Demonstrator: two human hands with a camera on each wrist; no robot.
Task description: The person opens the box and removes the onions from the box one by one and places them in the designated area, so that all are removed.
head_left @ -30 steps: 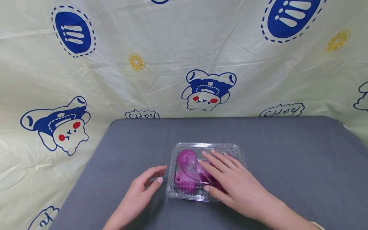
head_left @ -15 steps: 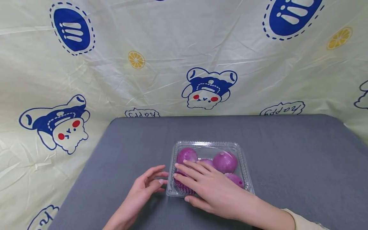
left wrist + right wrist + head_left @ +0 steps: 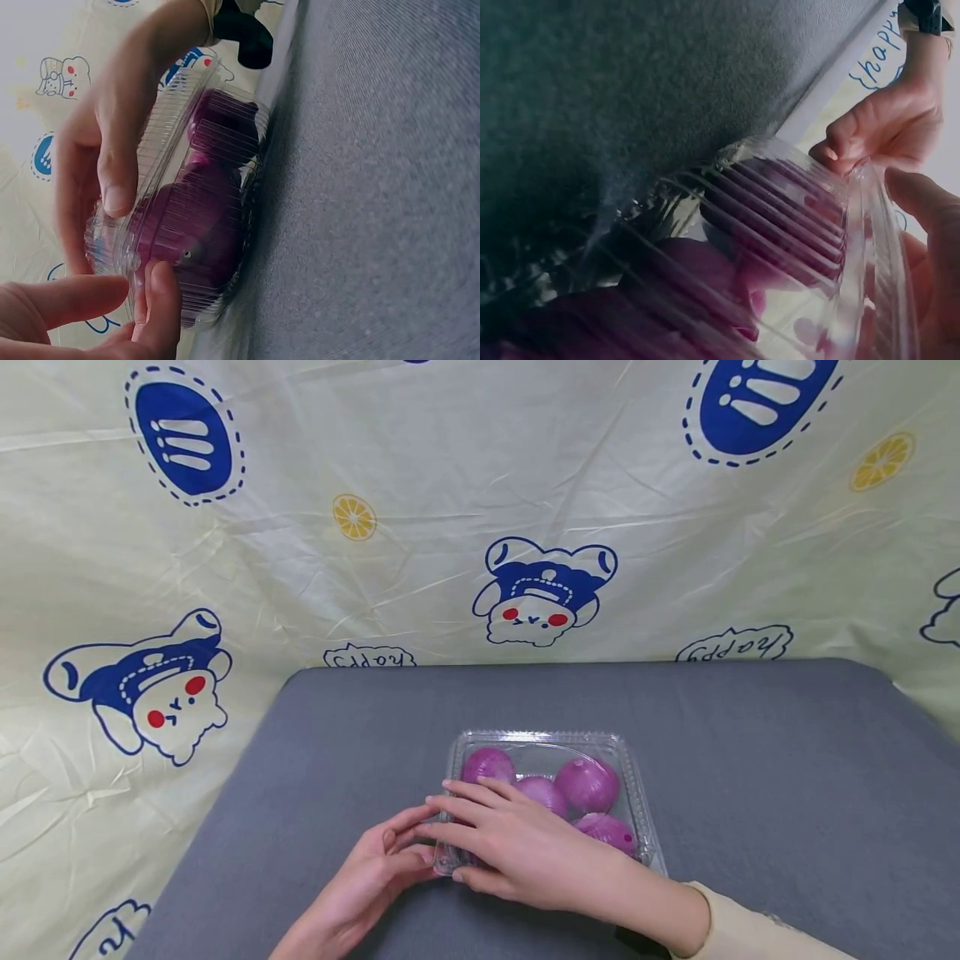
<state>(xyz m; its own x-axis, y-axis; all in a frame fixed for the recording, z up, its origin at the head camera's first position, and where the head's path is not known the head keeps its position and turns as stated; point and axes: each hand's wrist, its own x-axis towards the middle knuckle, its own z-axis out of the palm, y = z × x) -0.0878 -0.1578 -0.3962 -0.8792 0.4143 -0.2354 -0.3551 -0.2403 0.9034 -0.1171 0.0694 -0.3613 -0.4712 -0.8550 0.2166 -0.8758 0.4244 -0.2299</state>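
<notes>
A lidded clear plastic box [image 3: 637, 802] lies on the table with several purple onions [image 3: 587, 783] inside. My right hand [image 3: 517, 843] is laid across the left part of its lid, fingers stretched toward the left edge and hiding some onions. At the front left corner, my left hand [image 3: 375, 868] takes the box's rim between thumb and fingers. In the left wrist view, the left fingertips [image 3: 161, 285] meet the rim, and the right hand [image 3: 112, 150] reaches over the lid. The ribbed side of the box [image 3: 780, 217] fills much of the right wrist view.
A grey cloth covers the table [image 3: 757, 777]. Behind it hangs a pale printed curtain [image 3: 420, 585] with cartoon figures. A dark band [image 3: 928, 16] shows on the left wrist.
My right hand has slid left across the lid, bringing more onions on the right into view. My left hand has moved from beside the box onto its front left corner.
</notes>
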